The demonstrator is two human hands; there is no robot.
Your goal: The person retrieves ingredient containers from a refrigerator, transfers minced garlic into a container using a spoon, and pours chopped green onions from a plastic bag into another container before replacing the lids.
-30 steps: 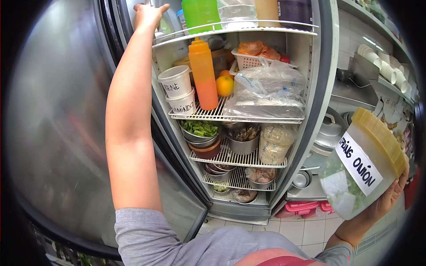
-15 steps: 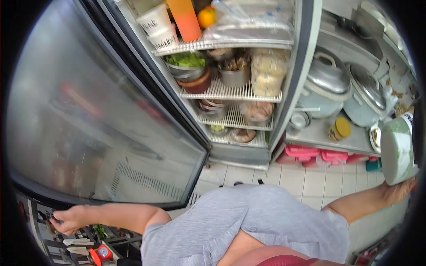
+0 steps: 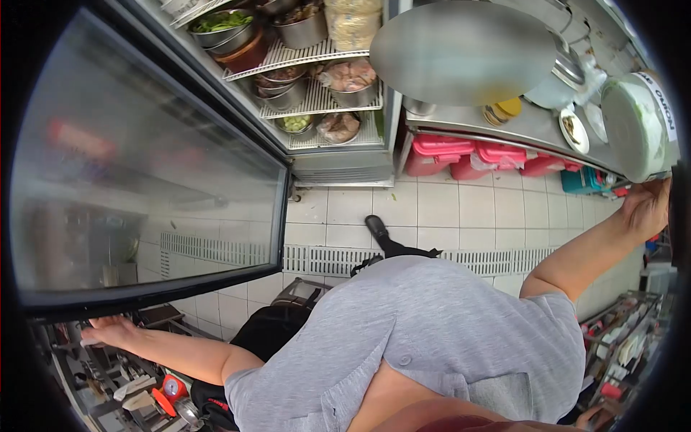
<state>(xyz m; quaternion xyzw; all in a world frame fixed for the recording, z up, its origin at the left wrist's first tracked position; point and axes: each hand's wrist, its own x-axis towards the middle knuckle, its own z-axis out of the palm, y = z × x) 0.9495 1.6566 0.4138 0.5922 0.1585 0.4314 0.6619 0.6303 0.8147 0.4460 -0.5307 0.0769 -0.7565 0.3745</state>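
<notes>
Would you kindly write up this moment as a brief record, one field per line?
Right hand: holding the container
Container: tilted; label partly visible, reading ONION
Left hand: by the lower edge of the fridge door; contact unclear
Fridge door: open
Fridge: metal bowls of food inside
Counter: yellow-lidded jar on top
Below counter: pink bins

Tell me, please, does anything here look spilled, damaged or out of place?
A small scrap lies on the pale floor tiles before the fridge, perhaps dropped food, so it looks out of place. The fridge door also stands open. Blur hides part of the counter; I cannot judge there.
</notes>
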